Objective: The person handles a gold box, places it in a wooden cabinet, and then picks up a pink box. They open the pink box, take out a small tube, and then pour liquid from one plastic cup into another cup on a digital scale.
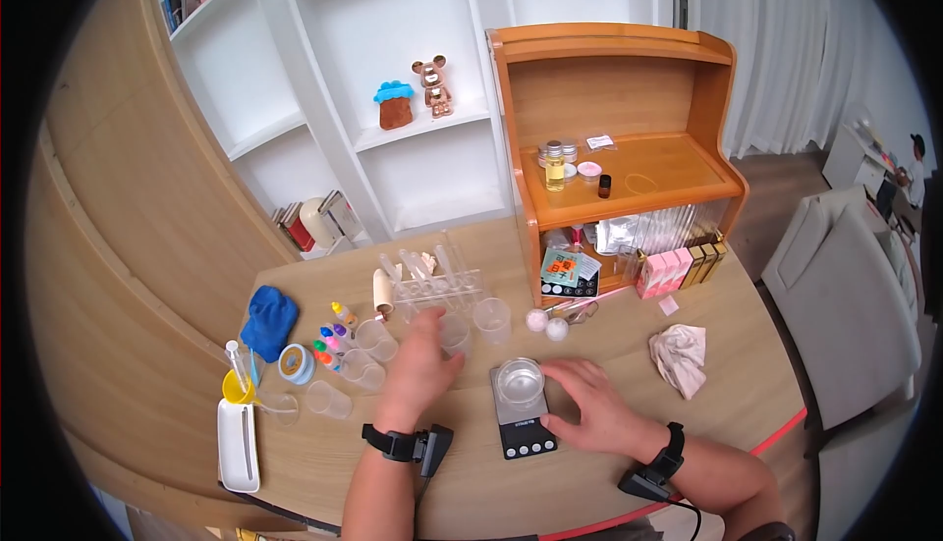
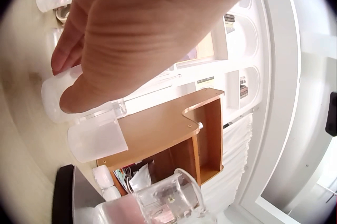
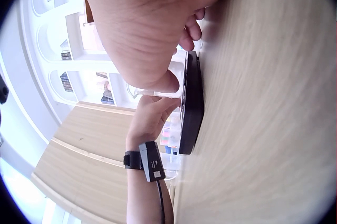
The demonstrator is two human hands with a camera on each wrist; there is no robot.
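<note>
A clear glass beaker (image 1: 520, 384) with clear contents stands on a black digital scale (image 1: 527, 433) on the table. My right hand (image 1: 597, 408) is at the beaker's right side, fingertips by the rim and the thumb over the scale's edge, not curled round the glass. To the left, my left hand (image 1: 420, 369) reaches to a translucent plastic cup (image 1: 455, 335). In the left wrist view, its thumb and fingers lie on two sides of that cup (image 2: 51, 97). A second such cup (image 1: 492, 320) stands beside it.
Several more plastic cups (image 1: 363, 369) and small coloured dropper bottles (image 1: 329, 354) stand left. A test tube rack (image 1: 437, 286) is behind. A wooden shelf (image 1: 629, 209) rises at the back right. A crumpled cloth (image 1: 678, 359) and a white tray (image 1: 238, 448) lie at the sides.
</note>
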